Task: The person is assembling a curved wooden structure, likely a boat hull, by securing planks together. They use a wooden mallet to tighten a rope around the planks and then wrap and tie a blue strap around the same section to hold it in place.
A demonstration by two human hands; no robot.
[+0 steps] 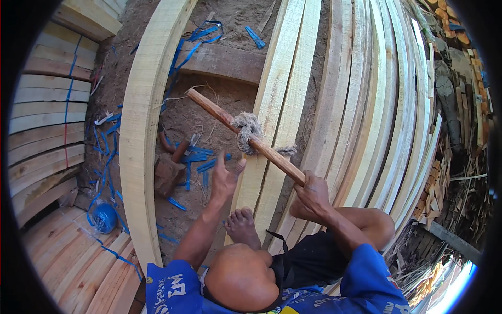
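My right hand [311,198] is wrapped round the lower end of a round wooden stick [277,158]. The stick slants up to the left across two pale boards [280,78] lying side by side. A thick, frayed rope [247,131] is looped and knotted round the stick's middle, and a short end of it shows at the boards' right side. My left hand [226,177] is held just left of the boards, below the knot, holding nothing, thumb and fingers apart. My bare foot [243,226] rests on the boards.
A single thick plank [141,125] runs along the left. A cross timber [222,62] lies beneath the boards. Blue strap scraps and a brick-like block [168,175] lie on the dirt. Strapped lumber stacks [47,125], a blue strap roll [104,218] and long boards [361,94] flank me.
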